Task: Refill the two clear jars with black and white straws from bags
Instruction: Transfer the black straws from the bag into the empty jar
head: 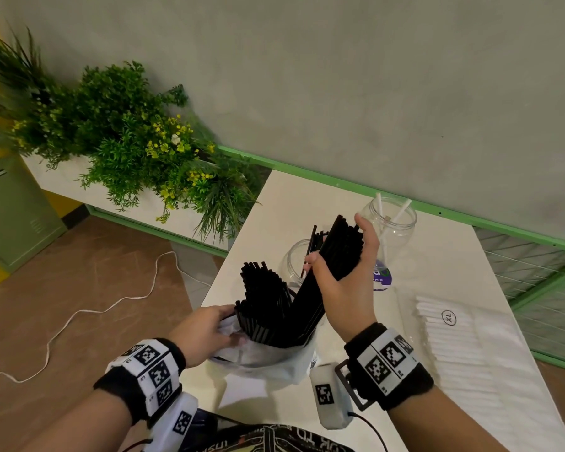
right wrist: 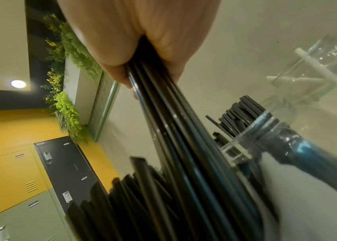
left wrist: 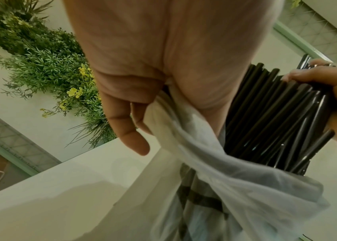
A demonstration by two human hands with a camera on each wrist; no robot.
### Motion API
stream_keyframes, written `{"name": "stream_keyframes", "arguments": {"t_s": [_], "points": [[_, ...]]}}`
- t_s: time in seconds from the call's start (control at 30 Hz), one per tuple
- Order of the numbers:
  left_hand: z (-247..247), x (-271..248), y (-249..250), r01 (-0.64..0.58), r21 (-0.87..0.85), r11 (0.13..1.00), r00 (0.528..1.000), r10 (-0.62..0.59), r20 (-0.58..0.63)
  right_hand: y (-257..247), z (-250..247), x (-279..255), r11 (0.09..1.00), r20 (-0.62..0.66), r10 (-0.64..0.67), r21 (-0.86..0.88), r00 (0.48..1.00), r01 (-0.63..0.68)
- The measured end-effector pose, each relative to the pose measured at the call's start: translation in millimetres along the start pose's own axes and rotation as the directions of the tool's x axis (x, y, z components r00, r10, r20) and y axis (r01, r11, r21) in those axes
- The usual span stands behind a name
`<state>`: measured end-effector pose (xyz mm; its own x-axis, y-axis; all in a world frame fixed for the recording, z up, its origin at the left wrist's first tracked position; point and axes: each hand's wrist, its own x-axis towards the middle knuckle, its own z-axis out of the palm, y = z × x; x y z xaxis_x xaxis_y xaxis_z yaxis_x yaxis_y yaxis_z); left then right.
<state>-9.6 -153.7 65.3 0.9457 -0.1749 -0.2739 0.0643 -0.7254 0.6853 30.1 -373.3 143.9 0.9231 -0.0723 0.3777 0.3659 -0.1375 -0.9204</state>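
Note:
My right hand (head: 343,262) grips a thick bundle of black straws (head: 335,252), its lower ends still inside a clear plastic bag (head: 268,360) on the white table (head: 444,265). More black straws (head: 263,288) stand in the bag. My left hand (head: 206,331) holds the bag's open rim (left wrist: 175,130). Behind the bundle stands a clear jar (head: 296,259) with a few black straws (right wrist: 235,117). Further back right, a second clear jar (head: 393,220) holds a couple of white straws (right wrist: 316,65).
A flat bag of white straws (head: 457,340) marked XL lies on the table's right side. A planter with green foliage (head: 128,135) stands left of the table. A white cable (head: 79,314) runs over the brown floor. Lockers (right wrist: 19,179) stand at the far left.

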Motion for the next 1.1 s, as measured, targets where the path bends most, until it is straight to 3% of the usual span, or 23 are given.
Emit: {"name": "stream_keyframes", "arguments": {"t_s": [0.3, 0.73, 0.9, 1.1], "points": [[-0.4, 0.4, 2.7, -0.015, -0.013, 1.0, 1.0, 0.015, 0.007, 2.3, 3.9, 2.5, 0.997, 0.087, 0.053, 0.051, 0.995, -0.057], [-1.7, 0.6, 5.9, -0.008, 0.019, 1.0, 1.0, 0.008, 0.006, -33.7, -5.1, 37.2, 0.986, 0.11, -0.042, 0.167, 0.993, 0.023], [-1.6, 2.0, 6.0, 0.001, 0.042, 0.999, 1.0, -0.001, 0.003, -55.7, -24.3, 52.0, 0.968, 0.044, -0.095, 0.237, 0.994, 0.082], [-2.0, 3.6, 6.8, -0.036, 0.053, 0.998, 0.999, 0.035, 0.008, -53.1, -34.0, 62.0, 0.979, 0.012, -0.043, 0.201, 0.999, 0.04]]}}
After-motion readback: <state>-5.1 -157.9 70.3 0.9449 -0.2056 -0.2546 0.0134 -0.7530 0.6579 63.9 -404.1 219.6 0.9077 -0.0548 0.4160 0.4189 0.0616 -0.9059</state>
